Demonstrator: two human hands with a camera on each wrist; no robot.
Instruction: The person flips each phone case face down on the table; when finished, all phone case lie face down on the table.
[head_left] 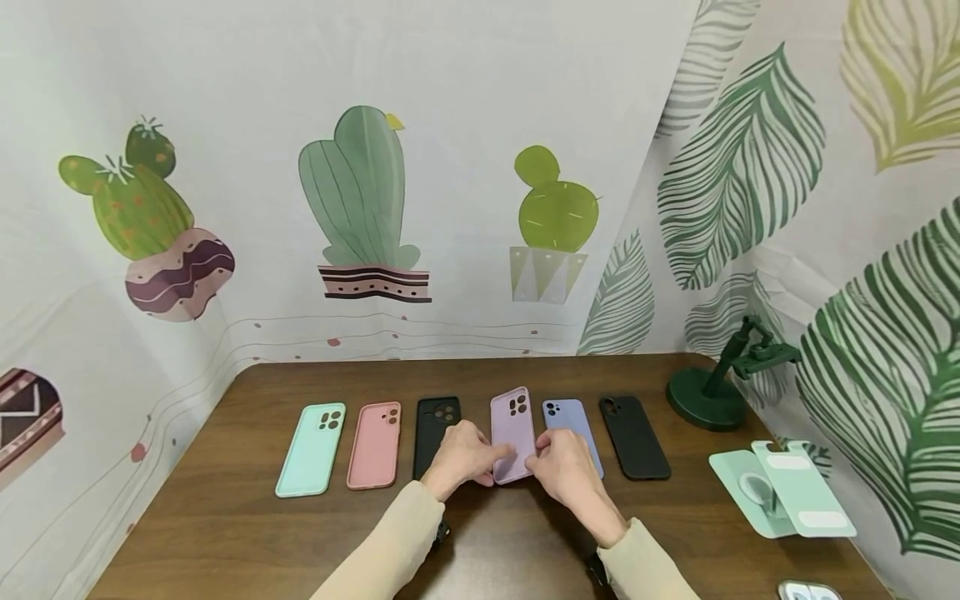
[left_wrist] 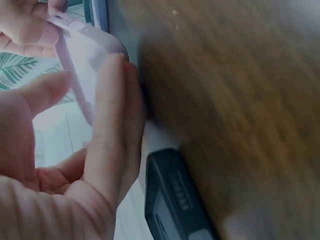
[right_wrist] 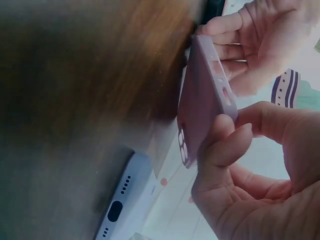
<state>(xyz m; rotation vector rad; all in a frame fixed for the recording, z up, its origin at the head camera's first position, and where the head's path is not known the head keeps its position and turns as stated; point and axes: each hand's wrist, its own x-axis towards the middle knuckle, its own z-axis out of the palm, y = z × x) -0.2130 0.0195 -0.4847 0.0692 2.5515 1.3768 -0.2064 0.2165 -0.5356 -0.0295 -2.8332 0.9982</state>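
Lilac case [head_left: 513,433]: lifted at its near end off the wooden table [head_left: 225,517], in the row between the black case [head_left: 435,421] and the blue case [head_left: 572,421]
Doing it well: I judge an even pinch on both bottom corners keeps the soft shell from twisting
Left hand [head_left: 463,454]: fingers and thumb curled on the case's left lower edge
Right hand [head_left: 564,465]: thumb and fingertips pinching the right lower corner
Wrists: low, close together, sleeves near the table
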